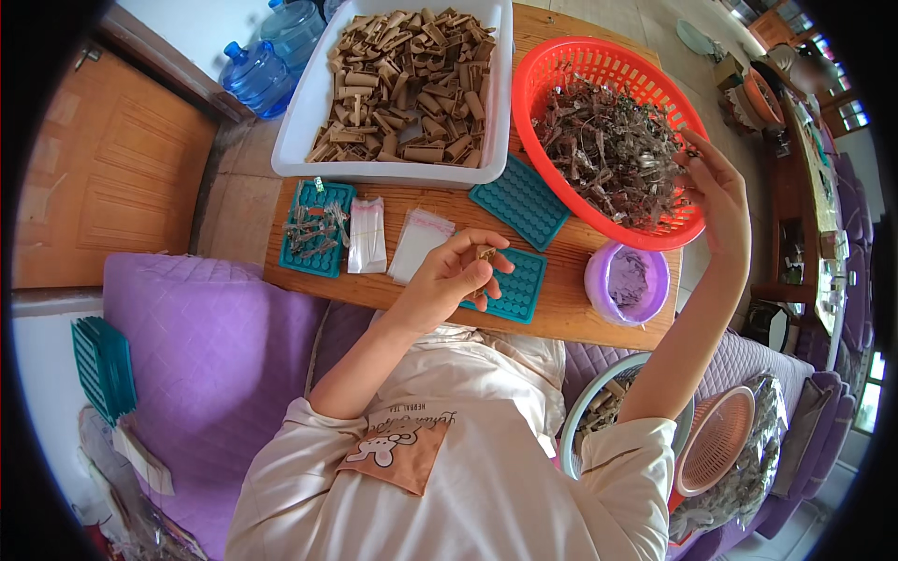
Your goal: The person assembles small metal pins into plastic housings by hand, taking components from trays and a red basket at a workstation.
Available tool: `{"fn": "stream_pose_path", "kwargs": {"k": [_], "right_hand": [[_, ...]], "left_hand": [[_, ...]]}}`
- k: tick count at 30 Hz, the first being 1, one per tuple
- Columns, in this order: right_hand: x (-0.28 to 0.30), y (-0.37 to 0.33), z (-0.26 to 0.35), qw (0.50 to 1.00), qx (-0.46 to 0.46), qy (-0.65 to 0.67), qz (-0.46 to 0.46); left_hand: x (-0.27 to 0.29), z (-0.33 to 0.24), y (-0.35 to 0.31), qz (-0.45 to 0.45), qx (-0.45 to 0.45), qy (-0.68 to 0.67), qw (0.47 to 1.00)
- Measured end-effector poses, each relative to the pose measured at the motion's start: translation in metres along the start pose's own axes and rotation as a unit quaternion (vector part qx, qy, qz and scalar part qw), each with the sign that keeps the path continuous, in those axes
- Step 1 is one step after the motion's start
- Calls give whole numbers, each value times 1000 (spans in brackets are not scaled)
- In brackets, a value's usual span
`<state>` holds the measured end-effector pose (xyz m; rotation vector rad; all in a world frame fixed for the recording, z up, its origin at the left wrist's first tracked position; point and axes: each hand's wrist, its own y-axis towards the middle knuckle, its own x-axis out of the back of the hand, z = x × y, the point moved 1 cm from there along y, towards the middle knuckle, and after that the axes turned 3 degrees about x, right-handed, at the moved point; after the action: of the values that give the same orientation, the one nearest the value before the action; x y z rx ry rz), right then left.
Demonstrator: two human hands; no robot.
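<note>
The left hand [458,276] holds a brown piece [485,253] clamped in its fingers, over the teal tray [524,283] on the counter [569,316]. The right hand [718,192] is at the red basket [645,240] of dark bits [608,140]; whether its fingers are closed, I cannot tell.

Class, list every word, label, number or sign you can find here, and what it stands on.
Cream shirt: dark lettering at the edge of a brown patch; its words are not copied here.
Small plastic bags on the table: any print is too small to read.
</note>
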<state>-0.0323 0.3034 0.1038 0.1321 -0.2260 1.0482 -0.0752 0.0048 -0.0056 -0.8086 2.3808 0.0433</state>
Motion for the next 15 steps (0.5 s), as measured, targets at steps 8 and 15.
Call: {"fn": "stream_pose_path", "kwargs": {"k": [8,15], "right_hand": [[5,12,-10,997,38,-61,-9],[7,19,-24,970,79,-223,46]], "left_hand": [[4,6,-2,-23,10,-22,999],[7,9,-3,-46,23,-55,997]]}}
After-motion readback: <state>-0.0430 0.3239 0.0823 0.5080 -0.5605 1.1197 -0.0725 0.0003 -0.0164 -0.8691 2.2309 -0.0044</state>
